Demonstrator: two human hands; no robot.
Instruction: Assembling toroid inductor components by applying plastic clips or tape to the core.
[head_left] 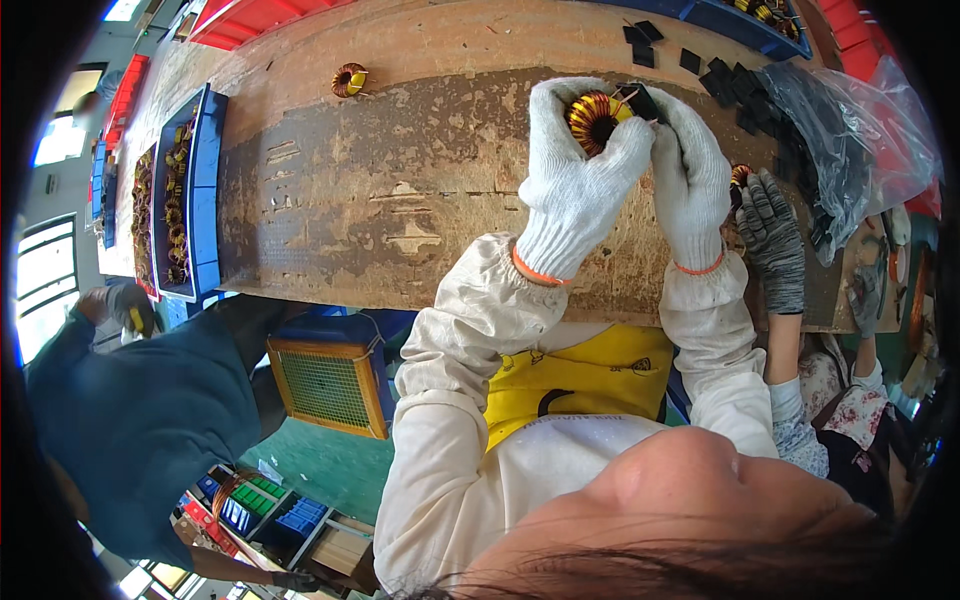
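Observation:
My left hand (575, 175), in a white knit glove, is closed around a toroidal coil (594, 120) wound with copper wire over a yellow core. A wire end sticks out of the coil toward the right. My right hand (692, 170), gloved alike, is closed on a small black square plate (641, 101), held up against the coil's wire end. Whether the wire passes through the plate is too small to tell. Both hands are above the worn wooden table (380, 220). Farther off to the left, another toroidal coil (348, 80) lies alone on the tabletop.
Blue crates of coils stand at the left (205, 190) and far right (755, 30). Loose black plates (735, 85) and a clear plastic bag (850, 130) lie at the right. Beside me a co-worker's grey-gloved hand (770, 235) holds a coil. Another person (150, 420) is at left.

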